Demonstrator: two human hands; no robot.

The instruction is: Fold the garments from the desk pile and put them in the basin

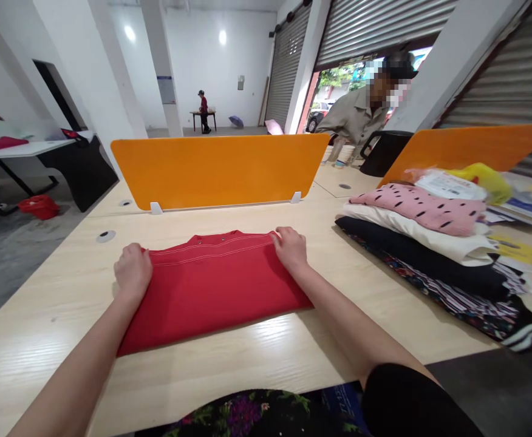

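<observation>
A folded red garment (215,291) with pale stitching and small snaps near its far edge lies flat on the light wooden table (175,382). At its far left corner my left hand (133,271) has its fingers curled over the edge, closed on the cloth. My right hand (290,247) pinches the far right corner, thumb and fingers together. The fingertips of both hands are partly hidden behind the cloth.
Orange dividers (220,170) stand beyond the garment and at the right. To the right is a stack of folded clothes (416,243) with plastic packaging on top. A person (357,112) is across the table, near a black pitcher (387,155). A red bag (39,206) lies on the floor.
</observation>
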